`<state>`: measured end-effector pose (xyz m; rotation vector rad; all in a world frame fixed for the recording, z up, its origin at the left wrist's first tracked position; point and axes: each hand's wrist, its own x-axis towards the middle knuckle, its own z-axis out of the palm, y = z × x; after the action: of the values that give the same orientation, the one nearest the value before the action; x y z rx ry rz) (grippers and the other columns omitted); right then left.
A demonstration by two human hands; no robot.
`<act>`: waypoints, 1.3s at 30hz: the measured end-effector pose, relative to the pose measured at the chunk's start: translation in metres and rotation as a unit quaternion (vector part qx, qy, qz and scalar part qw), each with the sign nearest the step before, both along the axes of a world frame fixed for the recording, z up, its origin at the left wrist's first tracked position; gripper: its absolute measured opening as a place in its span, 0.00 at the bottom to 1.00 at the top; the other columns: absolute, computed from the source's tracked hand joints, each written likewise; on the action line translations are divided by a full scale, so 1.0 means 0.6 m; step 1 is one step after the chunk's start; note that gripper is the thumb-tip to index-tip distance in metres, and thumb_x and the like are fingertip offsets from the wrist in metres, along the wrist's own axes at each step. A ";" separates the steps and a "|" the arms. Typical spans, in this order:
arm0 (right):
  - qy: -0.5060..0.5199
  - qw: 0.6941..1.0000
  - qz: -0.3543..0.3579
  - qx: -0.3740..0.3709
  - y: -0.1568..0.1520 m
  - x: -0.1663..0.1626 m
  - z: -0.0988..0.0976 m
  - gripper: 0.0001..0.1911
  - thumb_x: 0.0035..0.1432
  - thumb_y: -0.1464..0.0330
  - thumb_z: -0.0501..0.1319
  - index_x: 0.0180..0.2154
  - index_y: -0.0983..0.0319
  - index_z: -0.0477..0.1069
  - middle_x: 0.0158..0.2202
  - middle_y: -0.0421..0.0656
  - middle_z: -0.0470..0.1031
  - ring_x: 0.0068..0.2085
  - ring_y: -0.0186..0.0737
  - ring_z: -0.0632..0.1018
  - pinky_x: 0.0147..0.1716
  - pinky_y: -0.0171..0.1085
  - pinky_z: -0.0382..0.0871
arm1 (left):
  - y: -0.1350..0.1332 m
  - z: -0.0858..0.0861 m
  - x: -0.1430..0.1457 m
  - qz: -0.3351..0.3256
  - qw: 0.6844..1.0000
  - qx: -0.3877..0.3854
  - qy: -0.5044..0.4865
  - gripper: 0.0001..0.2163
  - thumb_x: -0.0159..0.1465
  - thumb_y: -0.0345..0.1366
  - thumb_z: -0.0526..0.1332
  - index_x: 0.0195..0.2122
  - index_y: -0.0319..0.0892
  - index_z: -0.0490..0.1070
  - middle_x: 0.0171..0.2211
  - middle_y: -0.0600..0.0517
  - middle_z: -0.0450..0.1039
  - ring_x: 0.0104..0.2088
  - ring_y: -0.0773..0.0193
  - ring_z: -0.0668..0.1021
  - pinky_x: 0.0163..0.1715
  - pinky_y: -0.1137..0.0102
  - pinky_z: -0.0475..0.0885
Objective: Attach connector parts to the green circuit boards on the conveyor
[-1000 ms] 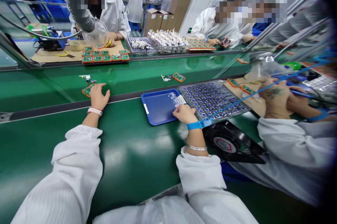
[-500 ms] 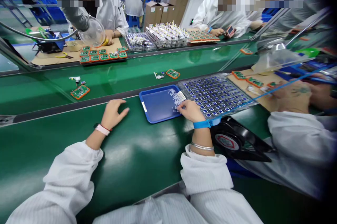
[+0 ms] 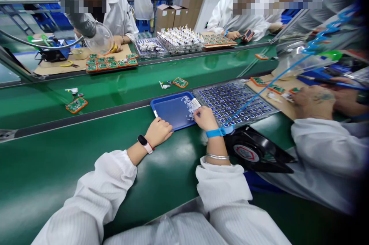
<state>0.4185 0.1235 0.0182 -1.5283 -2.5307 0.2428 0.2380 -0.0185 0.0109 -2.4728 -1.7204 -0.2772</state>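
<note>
At twelve o'clock, our curled left hand (image 3: 157,131) rests against a blue tray (image 3: 170,112). Our right hand (image 3: 205,118) touches the white pieces (image 3: 188,106) left there, its grip unclear.

Blue tray (image 3: 170,111) — white pieces (image 3: 188,106)

My right hand (image 3: 205,118) is covering part of the blue tray (image 3: 170,112), so I'm not seeing what my fingertips (image 3: 198,113) are resting on. The white bits (image 3: 187,106) heaped there are looking too small to name, perhaps moulded plastic pieces. The blue-filled cells (image 3: 230,103) of the clear tray are blurring together, and my neighbour's far hand (image 3: 344,88) is being cut off by the right edge.
</note>
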 end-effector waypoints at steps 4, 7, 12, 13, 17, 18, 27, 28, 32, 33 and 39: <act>-0.014 1.000 -0.012 -0.006 -0.006 -0.007 0.002 0.11 0.58 0.71 0.54 0.33 0.66 0.75 0.42 0.52 0.72 0.46 0.46 0.70 0.45 0.39 0.60 | -0.004 -0.002 0.002 0.007 1.000 -0.006 -0.013 0.11 0.65 0.37 0.54 0.32 0.38 0.71 0.30 0.45 0.73 0.34 0.57 0.74 0.38 0.61 0.61; -0.034 0.999 -0.021 -0.016 -0.011 -0.012 0.008 0.12 0.58 0.70 0.53 0.35 0.65 0.75 0.44 0.50 0.71 0.45 0.46 0.69 0.43 0.39 0.61 | -0.001 0.001 -0.003 -0.006 0.998 -0.012 -0.054 0.14 0.65 0.44 0.54 0.32 0.39 0.72 0.30 0.47 0.74 0.34 0.59 0.74 0.38 0.63 0.62; -0.074 0.997 -0.021 -0.024 -0.016 -0.017 0.020 0.14 0.60 0.70 0.51 0.37 0.66 0.74 0.47 0.51 0.70 0.47 0.48 0.68 0.41 0.40 0.61 | 0.049 0.026 -0.034 0.030 0.980 0.020 -0.197 0.15 0.64 0.46 0.55 0.32 0.42 0.74 0.33 0.51 0.76 0.36 0.63 0.75 0.39 0.68 0.65; -0.080 0.996 -0.017 -0.020 -0.016 -0.017 0.022 0.14 0.61 0.70 0.50 0.38 0.67 0.74 0.47 0.52 0.70 0.47 0.48 0.68 0.41 0.40 0.61 | 0.069 0.033 -0.043 0.063 0.975 0.023 -0.212 0.14 0.65 0.45 0.54 0.33 0.42 0.74 0.34 0.51 0.77 0.37 0.63 0.75 0.40 0.69 0.65; -0.092 0.996 0.003 -0.013 -0.018 -0.018 0.027 0.16 0.62 0.70 0.48 0.38 0.68 0.73 0.47 0.52 0.70 0.48 0.48 0.67 0.41 0.40 0.61 | 0.169 0.057 -0.071 0.215 0.953 -0.021 -0.211 0.13 0.64 0.42 0.54 0.35 0.42 0.75 0.36 0.51 0.77 0.38 0.64 0.77 0.41 0.72 0.68; -0.093 0.996 0.005 -0.012 -0.018 -0.018 0.027 0.16 0.62 0.71 0.48 0.38 0.68 0.73 0.46 0.52 0.70 0.48 0.48 0.67 0.41 0.40 0.61 | 0.196 0.060 -0.075 0.238 0.950 -0.034 -0.200 0.13 0.64 0.42 0.54 0.34 0.41 0.75 0.36 0.50 0.77 0.38 0.62 0.77 0.40 0.72 0.68; -0.048 0.999 0.001 -0.011 -0.015 -0.014 0.026 0.16 0.61 0.74 0.47 0.40 0.70 0.73 0.46 0.56 0.69 0.48 0.50 0.66 0.42 0.43 0.61 | 0.344 0.047 -0.061 0.364 0.920 -0.106 -0.098 0.21 0.61 0.50 0.55 0.39 0.34 0.76 0.43 0.35 0.75 0.45 0.48 0.77 0.43 0.64 0.71; -0.038 0.999 0.000 -0.008 -0.014 -0.012 0.026 0.16 0.61 0.74 0.47 0.40 0.70 0.73 0.46 0.56 0.69 0.48 0.50 0.66 0.42 0.43 0.61 | 0.347 0.045 -0.064 0.373 0.917 -0.111 -0.092 0.20 0.61 0.48 0.56 0.40 0.35 0.75 0.44 0.35 0.74 0.45 0.49 0.77 0.43 0.64 0.71; 0.004 1.000 0.006 -0.001 -0.010 -0.006 0.025 0.15 0.62 0.71 0.48 0.38 0.67 0.73 0.45 0.53 0.70 0.47 0.49 0.67 0.42 0.42 0.61 | 0.336 0.049 -0.104 0.410 0.901 -0.119 -0.079 0.17 0.62 0.44 0.55 0.42 0.35 0.75 0.44 0.35 0.74 0.46 0.50 0.76 0.43 0.67 0.71; 0.012 1.000 0.009 -0.002 -0.009 -0.005 0.024 0.15 0.62 0.71 0.48 0.38 0.66 0.73 0.45 0.52 0.70 0.47 0.48 0.67 0.42 0.42 0.61 | 0.329 0.051 -0.118 0.419 0.897 -0.119 -0.079 0.18 0.62 0.44 0.55 0.42 0.35 0.75 0.44 0.35 0.74 0.47 0.50 0.76 0.43 0.67 0.71; 0.022 0.999 0.015 -0.046 -0.008 -0.011 0.023 0.12 0.60 0.71 0.52 0.34 0.64 0.74 0.45 0.49 0.71 0.47 0.48 0.68 0.42 0.41 0.61 | 0.291 0.049 -0.158 0.427 0.892 -0.117 -0.093 0.26 0.60 0.55 0.52 0.40 0.36 0.76 0.42 0.36 0.75 0.47 0.48 0.75 0.44 0.65 0.70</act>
<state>0.4117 0.1185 0.0319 -1.5014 -2.5431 0.3979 0.1434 0.1562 0.0403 -1.5777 -2.8415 -0.2166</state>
